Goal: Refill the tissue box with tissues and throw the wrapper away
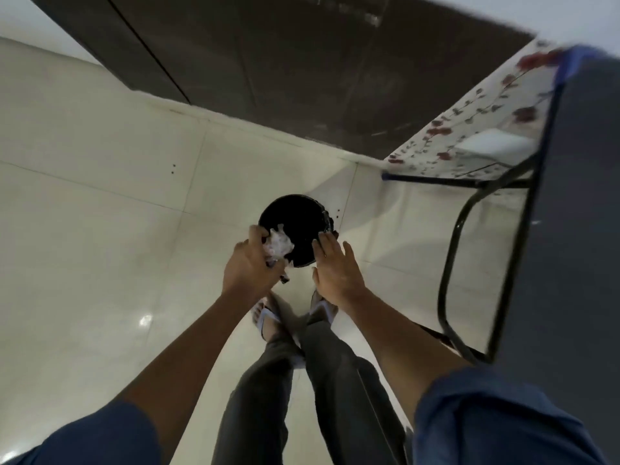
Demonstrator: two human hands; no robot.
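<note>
A black round bin [298, 223] stands on the pale tiled floor in front of my feet. My left hand [250, 265] is shut on a crumpled clear wrapper [280, 246], held over the bin's near left rim. My right hand [335, 266] hovers open and flat above the bin's near right edge, holding nothing. The tissue box is not in view.
A glass-topped table [469, 135] with a red flower pattern and black metal legs [453, 263] stands to the right, close to my right arm. A dark wooden wall [302, 62] rises behind the bin. My sandalled feet [268, 320] are just below the bin.
</note>
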